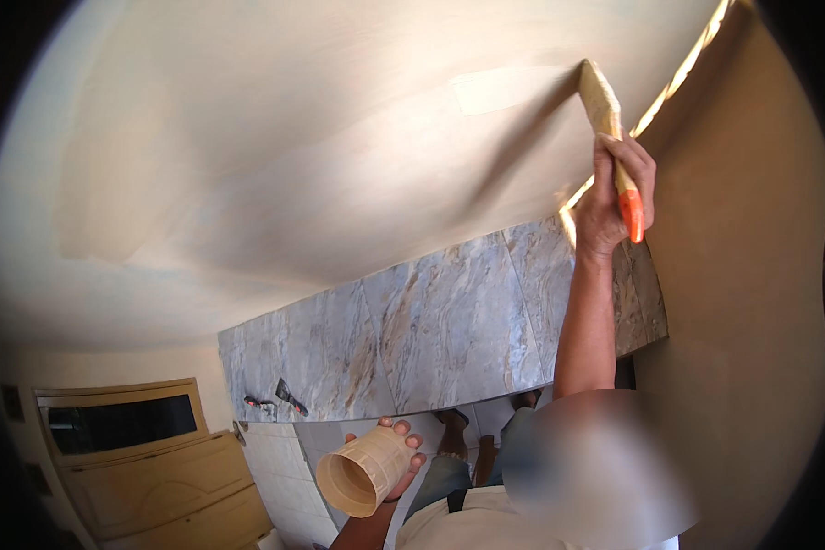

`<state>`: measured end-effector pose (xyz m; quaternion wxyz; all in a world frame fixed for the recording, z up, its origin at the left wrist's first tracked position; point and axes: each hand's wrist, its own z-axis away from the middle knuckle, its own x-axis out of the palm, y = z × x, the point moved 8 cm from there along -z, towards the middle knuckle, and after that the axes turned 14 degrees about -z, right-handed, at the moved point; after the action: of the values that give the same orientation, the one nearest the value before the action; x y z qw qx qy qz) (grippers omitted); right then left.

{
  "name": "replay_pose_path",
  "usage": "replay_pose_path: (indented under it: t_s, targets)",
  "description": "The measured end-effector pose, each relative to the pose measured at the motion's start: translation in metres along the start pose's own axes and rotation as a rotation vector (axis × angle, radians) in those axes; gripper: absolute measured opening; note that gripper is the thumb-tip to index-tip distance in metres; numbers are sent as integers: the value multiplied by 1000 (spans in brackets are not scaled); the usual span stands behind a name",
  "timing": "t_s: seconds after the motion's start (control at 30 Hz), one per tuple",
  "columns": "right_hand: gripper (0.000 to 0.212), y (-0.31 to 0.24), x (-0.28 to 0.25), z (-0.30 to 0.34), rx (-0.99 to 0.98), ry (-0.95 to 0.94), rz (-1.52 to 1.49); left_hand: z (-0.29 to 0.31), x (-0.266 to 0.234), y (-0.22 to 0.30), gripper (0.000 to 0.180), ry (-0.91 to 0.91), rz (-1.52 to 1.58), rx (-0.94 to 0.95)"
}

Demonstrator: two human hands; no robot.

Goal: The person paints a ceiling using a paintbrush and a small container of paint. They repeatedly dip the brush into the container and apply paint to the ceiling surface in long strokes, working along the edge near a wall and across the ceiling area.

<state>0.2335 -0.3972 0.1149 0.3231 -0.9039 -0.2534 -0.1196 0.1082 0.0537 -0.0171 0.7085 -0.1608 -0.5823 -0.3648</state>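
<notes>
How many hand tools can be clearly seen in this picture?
3: the orange-tipped tool in the right hand, a small dark tool near the left end of the marbled slab, and another tool just left of it. The right forearm may hide others.

The tan plastic cup (383, 461) hides much of the left hand (412, 446); a blurred patch (605, 472) covers part of the white shirt (454, 529), which the lower edge crops

no readable text, no legible labels, brands, numbers or signs
</notes>
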Motion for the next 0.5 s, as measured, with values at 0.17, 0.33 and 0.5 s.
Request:
replay_pose_path:
  t_s: [0.17,0.33,0.5]
  targets:
    - [17,-65,102,78,-143,-371,10,-14,4,0,61,1,-10,-23]
    - [16,-70,112,80,-30,-517,-287,-30,19,-8,61,-12,-39,-33]
    - [15,31,-5,-44,190,-49,-271,-42,25,-28,63,-59,-55,-72]
